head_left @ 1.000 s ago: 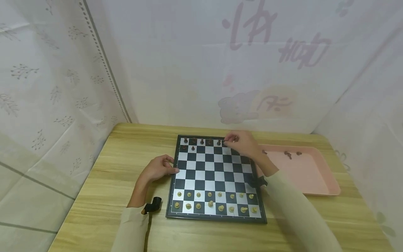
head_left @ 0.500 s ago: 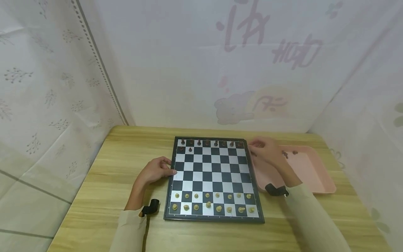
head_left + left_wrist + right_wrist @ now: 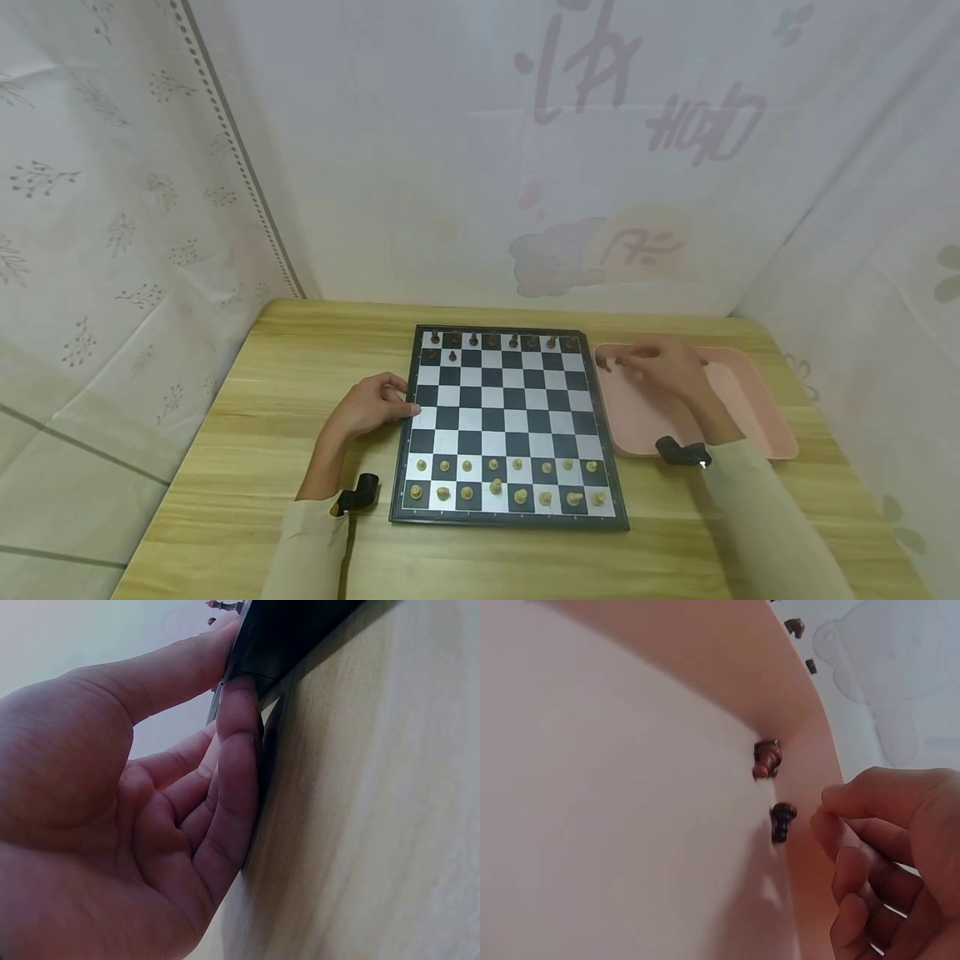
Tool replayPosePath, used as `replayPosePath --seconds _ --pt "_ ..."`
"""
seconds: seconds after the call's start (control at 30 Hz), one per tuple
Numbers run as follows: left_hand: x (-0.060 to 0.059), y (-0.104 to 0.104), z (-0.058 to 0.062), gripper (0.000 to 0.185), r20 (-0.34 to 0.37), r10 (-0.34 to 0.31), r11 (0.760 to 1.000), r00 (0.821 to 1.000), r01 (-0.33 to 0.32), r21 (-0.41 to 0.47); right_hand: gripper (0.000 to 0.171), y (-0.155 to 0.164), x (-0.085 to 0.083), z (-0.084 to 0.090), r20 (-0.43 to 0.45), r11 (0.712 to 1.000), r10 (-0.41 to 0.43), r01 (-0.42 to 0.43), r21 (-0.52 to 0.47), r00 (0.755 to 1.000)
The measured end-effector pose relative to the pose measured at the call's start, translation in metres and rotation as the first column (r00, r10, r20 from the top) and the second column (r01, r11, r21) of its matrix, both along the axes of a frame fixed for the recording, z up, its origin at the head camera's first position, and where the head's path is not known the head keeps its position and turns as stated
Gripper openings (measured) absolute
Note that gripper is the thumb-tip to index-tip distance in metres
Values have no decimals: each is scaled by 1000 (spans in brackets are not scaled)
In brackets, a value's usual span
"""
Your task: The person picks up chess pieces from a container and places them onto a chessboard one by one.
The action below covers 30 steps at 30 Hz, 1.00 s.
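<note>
My left hand [image 3: 375,407] grips the left edge of the black-and-white chessboard [image 3: 491,398], thumb on the top face and fingertips at the side in the left wrist view. Over the far left part of the pink tray [image 3: 757,392], my right hand [image 3: 666,367] hovers with loosely bent fingers and nothing visible between them. Close to its fingertips, a reddish-brown chess pawn [image 3: 766,759] and a darker pawn [image 3: 782,823] lie by the tray wall. Another dark piece [image 3: 703,362] shows just beyond that hand.
Dark pieces [image 3: 513,341] line the board's far row, with two dark pawns [image 3: 452,356] before them at the left. Cream pieces [image 3: 496,487] fill the two near rows. The wooden table [image 3: 300,333] backs onto a printed white curtain [image 3: 420,167].
My right hand has moved right, from the board's far row to above the tray, uncovering the pieces at the far right corner. My left hand keeps its grip on the board edge.
</note>
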State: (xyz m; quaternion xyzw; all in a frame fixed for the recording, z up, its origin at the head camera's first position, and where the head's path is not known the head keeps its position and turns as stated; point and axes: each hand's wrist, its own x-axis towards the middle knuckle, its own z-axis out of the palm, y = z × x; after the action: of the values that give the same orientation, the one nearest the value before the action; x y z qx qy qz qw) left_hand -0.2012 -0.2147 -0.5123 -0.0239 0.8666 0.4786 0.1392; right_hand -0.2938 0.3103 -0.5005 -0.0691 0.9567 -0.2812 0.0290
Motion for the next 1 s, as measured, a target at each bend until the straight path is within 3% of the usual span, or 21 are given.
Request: replayPosePath --seconds 0.3,0.77,1.0 --pt "0 -1 0 48 -2 0 1000 1000 0 2 37 -1 -6 8 52 991 -12 5 133 999" --pt "0 0 1 47 -1 5 1000 1000 -5 9 24 -12 -4 8 83 983 -58 42 180 995" --pt "0 0 0 47 4 6 1000 1000 -6 2 19 -7 -6 8 88 983 1 -17 184 996"
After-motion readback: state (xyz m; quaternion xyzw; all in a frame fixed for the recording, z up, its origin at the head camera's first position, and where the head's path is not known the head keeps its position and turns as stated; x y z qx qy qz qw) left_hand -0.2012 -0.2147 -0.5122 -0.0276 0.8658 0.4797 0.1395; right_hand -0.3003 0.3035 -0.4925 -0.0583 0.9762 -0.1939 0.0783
